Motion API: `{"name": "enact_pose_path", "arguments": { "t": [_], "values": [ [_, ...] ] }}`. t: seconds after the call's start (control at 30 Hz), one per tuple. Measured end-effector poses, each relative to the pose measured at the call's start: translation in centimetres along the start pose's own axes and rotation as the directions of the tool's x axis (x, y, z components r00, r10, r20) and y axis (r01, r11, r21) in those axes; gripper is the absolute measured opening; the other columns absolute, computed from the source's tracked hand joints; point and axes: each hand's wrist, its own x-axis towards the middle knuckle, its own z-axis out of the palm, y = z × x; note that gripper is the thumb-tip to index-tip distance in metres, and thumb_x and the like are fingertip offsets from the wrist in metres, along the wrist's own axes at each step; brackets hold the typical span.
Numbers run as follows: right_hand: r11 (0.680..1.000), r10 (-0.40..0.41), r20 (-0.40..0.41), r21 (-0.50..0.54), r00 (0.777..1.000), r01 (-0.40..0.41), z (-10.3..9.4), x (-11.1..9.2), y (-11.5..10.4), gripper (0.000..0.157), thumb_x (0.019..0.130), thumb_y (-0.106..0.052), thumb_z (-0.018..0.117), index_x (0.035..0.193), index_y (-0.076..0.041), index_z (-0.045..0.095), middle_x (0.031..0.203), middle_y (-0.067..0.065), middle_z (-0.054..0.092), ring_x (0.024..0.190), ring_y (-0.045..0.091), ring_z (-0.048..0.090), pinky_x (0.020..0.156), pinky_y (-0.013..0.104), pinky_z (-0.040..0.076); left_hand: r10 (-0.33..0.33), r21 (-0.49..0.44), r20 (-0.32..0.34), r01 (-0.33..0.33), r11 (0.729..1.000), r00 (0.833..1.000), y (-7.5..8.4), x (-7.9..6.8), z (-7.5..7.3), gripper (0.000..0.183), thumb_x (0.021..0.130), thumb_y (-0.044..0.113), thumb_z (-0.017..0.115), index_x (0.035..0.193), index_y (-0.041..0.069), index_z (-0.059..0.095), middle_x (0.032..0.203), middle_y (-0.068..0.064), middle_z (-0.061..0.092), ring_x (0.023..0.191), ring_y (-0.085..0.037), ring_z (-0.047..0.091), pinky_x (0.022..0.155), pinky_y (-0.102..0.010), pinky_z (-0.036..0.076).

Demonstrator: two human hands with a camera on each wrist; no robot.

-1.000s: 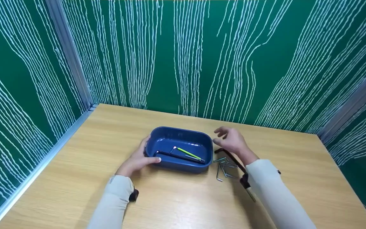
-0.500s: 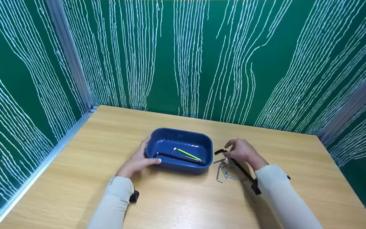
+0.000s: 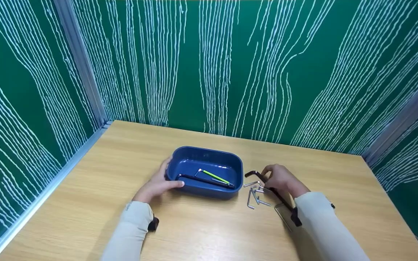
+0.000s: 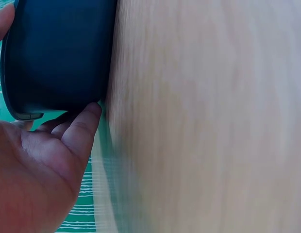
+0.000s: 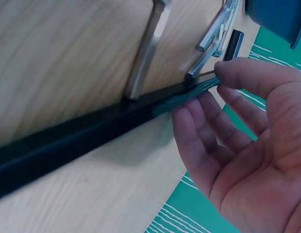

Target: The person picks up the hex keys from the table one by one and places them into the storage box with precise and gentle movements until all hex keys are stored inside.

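Observation:
My left hand (image 3: 158,184) grips the left end of a blue plastic bin (image 3: 205,192), thumb at the front rim; the left wrist view shows its fingers against the bin's wall (image 4: 58,58). Inside the bin lie a long black hex key (image 3: 200,179), a green-sleeved hex key (image 3: 214,175) and a small silver one. My right hand (image 3: 282,179) pinches a large black hex key (image 3: 283,200) between thumb and fingers, seen closely in the right wrist view as a thick dark bar (image 5: 92,124). That key lies slantwise at table level; whether it touches the table I cannot tell.
Several small silver hex keys (image 3: 263,203) lie in a loose pile between the bin and my right hand. A longer silver hex key (image 3: 282,216) lies partly beneath the black one. Green panels (image 3: 187,119) with white lines stand behind the wooden table (image 3: 201,232).
My right hand has come down from above the table beside the bin and taken hold of the large black hex key, shifting slightly right and nearer. The left hand and bin stay put.

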Motion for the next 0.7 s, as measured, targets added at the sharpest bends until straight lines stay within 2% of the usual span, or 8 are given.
{"name": "enact_pose_path", "arguments": {
  "t": [0.13,0.33,0.53,0.7],
  "values": [
    [1.0,0.007,-0.002,-0.008,1.0,-0.007,0.1,-0.07,0.2,0.039,0.064,-0.001,0.067,0.101,-0.014,0.06,0.091,0.008,0.057,0.071,0.019,0.053,0.056,0.026,0.043,-0.018,-0.005,0.0,0.018,1.0,1.0,0.03,-0.03,0.0,0.097,0.062,0.04,0.075,0.136,0.042,0.011,0.144,0.004,0.018,0.13,-0.027,0.02,0.101,-0.057,0.02],
    [0.997,0.079,0.028,0.017,0.997,-0.079,-0.08,-0.47,0.18,0.04,0.068,-0.002,0.066,0.104,-0.015,0.059,0.1,0.009,0.053,0.078,0.021,0.053,0.058,0.026,0.044,-0.025,0.011,-0.011,0.025,1.0,1.0,0.09,0.04,-0.04,0.097,0.061,0.042,0.075,0.135,0.045,0.012,0.144,0.006,0.019,0.13,-0.026,0.021,0.1,-0.057,0.02],
    [0.997,0.066,0.032,0.025,0.997,-0.067,-0.07,-0.55,0.28,0.038,0.068,-0.001,0.066,0.103,-0.014,0.059,0.105,0.012,0.05,0.078,0.021,0.053,0.056,0.026,0.044,0.002,-0.006,-0.001,-0.002,1.0,1.0,-0.01,0.14,-0.06,0.1,0.059,0.046,0.075,0.135,0.043,0.012,0.144,0.006,0.019,0.13,-0.026,0.021,0.1,-0.057,0.021],
    [0.996,0.087,0.019,0.037,0.996,-0.087,0.14,-0.45,0.33,0.039,0.068,-0.002,0.068,0.104,-0.015,0.059,0.108,0.012,0.049,0.085,0.023,0.051,0.059,0.026,0.044,-0.015,-0.004,0.001,0.015,1.0,1.0,-0.07,0.1,-0.04,0.104,0.053,0.054,0.075,0.135,0.045,0.011,0.143,0.008,0.019,0.13,-0.025,0.021,0.1,-0.057,0.021]
  ]
}}
